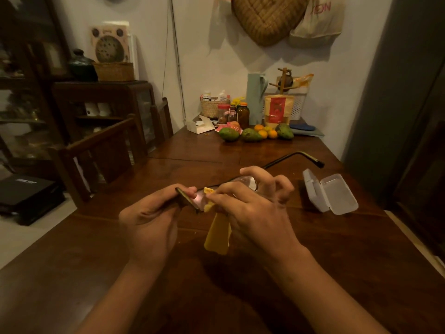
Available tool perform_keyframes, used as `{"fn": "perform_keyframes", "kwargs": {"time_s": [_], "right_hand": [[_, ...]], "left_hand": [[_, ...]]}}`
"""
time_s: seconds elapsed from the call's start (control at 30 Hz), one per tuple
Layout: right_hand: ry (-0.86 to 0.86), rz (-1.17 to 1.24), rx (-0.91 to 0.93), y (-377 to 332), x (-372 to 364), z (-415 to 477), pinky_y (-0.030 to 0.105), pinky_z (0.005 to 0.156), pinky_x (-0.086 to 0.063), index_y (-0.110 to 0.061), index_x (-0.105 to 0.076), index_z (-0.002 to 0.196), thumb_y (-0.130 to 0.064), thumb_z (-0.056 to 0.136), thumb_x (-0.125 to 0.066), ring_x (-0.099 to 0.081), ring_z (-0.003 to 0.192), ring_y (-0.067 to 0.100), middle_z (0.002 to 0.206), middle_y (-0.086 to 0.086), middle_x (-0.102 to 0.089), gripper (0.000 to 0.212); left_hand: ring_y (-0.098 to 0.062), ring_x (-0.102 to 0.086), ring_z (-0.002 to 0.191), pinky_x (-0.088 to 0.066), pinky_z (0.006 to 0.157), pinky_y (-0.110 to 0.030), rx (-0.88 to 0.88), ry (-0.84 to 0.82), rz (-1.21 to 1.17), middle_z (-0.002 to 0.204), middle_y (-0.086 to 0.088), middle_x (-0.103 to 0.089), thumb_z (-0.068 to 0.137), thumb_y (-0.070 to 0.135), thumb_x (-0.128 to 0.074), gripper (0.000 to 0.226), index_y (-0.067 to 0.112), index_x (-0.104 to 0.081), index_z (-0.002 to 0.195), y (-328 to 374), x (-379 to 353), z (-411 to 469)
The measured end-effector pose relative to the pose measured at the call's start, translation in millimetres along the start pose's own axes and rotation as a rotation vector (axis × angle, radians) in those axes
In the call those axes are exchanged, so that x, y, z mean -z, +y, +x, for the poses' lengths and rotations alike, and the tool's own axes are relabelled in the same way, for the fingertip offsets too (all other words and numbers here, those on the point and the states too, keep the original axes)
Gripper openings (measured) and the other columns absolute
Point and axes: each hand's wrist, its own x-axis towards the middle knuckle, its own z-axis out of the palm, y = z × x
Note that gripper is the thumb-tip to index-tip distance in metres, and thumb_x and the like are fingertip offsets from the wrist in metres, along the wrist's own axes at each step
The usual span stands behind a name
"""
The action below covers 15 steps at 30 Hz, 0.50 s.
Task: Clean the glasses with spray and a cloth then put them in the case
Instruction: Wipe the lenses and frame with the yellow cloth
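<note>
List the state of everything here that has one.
glasses: held above the table, one temple unfolded
cloth: pinched against the glasses, tail hanging
case: open, lying on the table
left hand: grips the glasses
right hand: pinches the cloth
white carton: flap open

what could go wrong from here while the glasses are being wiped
1. The left hand grips the glasses by one end only while the right hand rubs a lens with the yellow cloth. Pressing hard might twist the frame.
2. One temple sticks out unfolded near the open case. It could catch on something and bend.
3. The cloth's loose tail hangs toward the table and may pick up grit that scratches the lens.
</note>
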Motion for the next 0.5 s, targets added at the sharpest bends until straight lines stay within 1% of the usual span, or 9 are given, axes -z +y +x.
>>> {"fn": "perform_keyframes", "kwargs": {"time_s": [0.1, 0.13, 0.2, 0.23, 0.27, 0.33, 0.4, 0.43, 0.5], "right_hand": [[-0.038, -0.021, -0.013, -4, 0, 0, 0.05, 0.089, -0.028, -0.029, -0.067, 0.121, -0.022, 0.075, -0.082, -0.029, 0.135, 0.028, 0.125, -0.009, -0.064, 0.048], [-0.054, -0.033, -0.019, -5, 0, 0, 0.049, 0.089, -0.028, -0.028, -0.066, 0.123, -0.021, 0.076, -0.079, -0.028, 0.136, 0.029, 0.128, -0.008, -0.063, 0.049], [-0.089, -0.049, -0.029, -5, 0, 0, 0.048, 0.089, -0.027, -0.028, -0.064, 0.127, -0.019, 0.077, -0.074, -0.026, 0.138, 0.029, 0.132, -0.007, -0.06, 0.052], [-0.1, -0.053, -0.011, -5, 0, 1, 0.046, 0.089, -0.025, -0.03, -0.063, 0.129, -0.019, 0.076, -0.075, -0.026, 0.137, 0.029, 0.134, -0.008, -0.059, 0.055], [-0.104, -0.045, 0.032, -3, 0, 1, 0.045, 0.088, -0.023, -0.032, -0.061, 0.13, -0.019, 0.077, -0.075, -0.028, 0.137, 0.028, 0.135, -0.009, -0.058, 0.057], [-0.091, 0.011, 0.136, 2, 1, 1, 0.044, 0.089, -0.022, -0.035, -0.054, 0.132, -0.02, 0.083, -0.066, -0.032, 0.135, 0.026, 0.137, -0.012, -0.058, 0.053], [-0.054, 0.051, 0.188, 7, 2, 1, 0.044, 0.091, -0.023, -0.036, -0.052, 0.132, -0.022, 0.087, -0.057, -0.036, 0.133, 0.023, 0.136, -0.016, -0.058, 0.047], [-0.043, 0.051, 0.192, 8, 2, 0, 0.044, 0.092, -0.023, -0.036, -0.055, 0.131, -0.023, 0.088, -0.059, -0.036, 0.132, 0.023, 0.134, -0.017, -0.059, 0.045], [-0.016, 0.028, 0.174, 7, 3, 0, 0.044, 0.092, -0.024, -0.037, -0.062, 0.127, -0.026, 0.086, -0.072, -0.038, 0.131, 0.023, 0.129, -0.018, -0.063, 0.044]], "left_hand": [[-0.012, -0.073, 0.086, -0.055, 0.078, -0.022, 0.011, 0.008, 0.013, 0.088, -0.006, -0.072, 0.072, -0.028, -0.059, 0.033, -0.008, -0.067, 0.098, 0, 0, -1], [-0.014, -0.073, 0.086, -0.056, 0.078, -0.024, 0.016, 0.008, 0.016, 0.088, -0.007, -0.072, 0.072, -0.028, -0.059, 0.036, -0.005, -0.067, 0.099, 0, 0, -2], [-0.015, -0.073, 0.084, -0.058, 0.078, -0.028, 0.013, 0.012, 0.021, 0.087, -0.002, -0.074, 0.071, -0.027, -0.061, 0.041, 0.002, -0.069, 0.098, -1, -1, -3], [-0.014, -0.073, 0.082, -0.058, 0.077, -0.027, 0.016, 0.018, 0.017, 0.086, 0.0, -0.075, 0.07, -0.027, -0.061, 0.043, 0.004, -0.07, 0.097, -2, -2, -3], [-0.013, -0.072, 0.081, -0.057, 0.077, -0.026, 0.028, 0.029, 0.006, 0.086, -0.002, -0.075, 0.069, -0.028, -0.061, 0.042, 0.001, -0.069, 0.097, -4, -2, -4], [-0.017, -0.072, 0.082, -0.057, 0.077, -0.027, 0.065, 0.047, -0.024, 0.087, -0.016, -0.073, 0.069, -0.031, -0.058, 0.038, -0.01, -0.067, 0.1, -7, -3, -4], [-0.018, -0.073, 0.083, -0.057, 0.077, -0.026, 0.069, 0.041, -0.059, 0.088, -0.014, -0.073, 0.07, -0.033, -0.055, 0.037, -0.016, -0.063, 0.102, -7, -3, -5], [-0.018, -0.073, 0.084, -0.056, 0.077, -0.025, 0.063, 0.037, -0.084, 0.089, -0.01, -0.073, 0.07, -0.033, -0.054, 0.037, -0.017, -0.062, 0.103, -6, -2, -5], [-0.018, -0.073, 0.084, -0.056, 0.077, -0.024, 0.033, 0.022, -0.101, 0.09, -0.007, -0.073, 0.07, -0.033, -0.053, 0.035, -0.021, -0.06, 0.102, -5, 0, -3]]}}
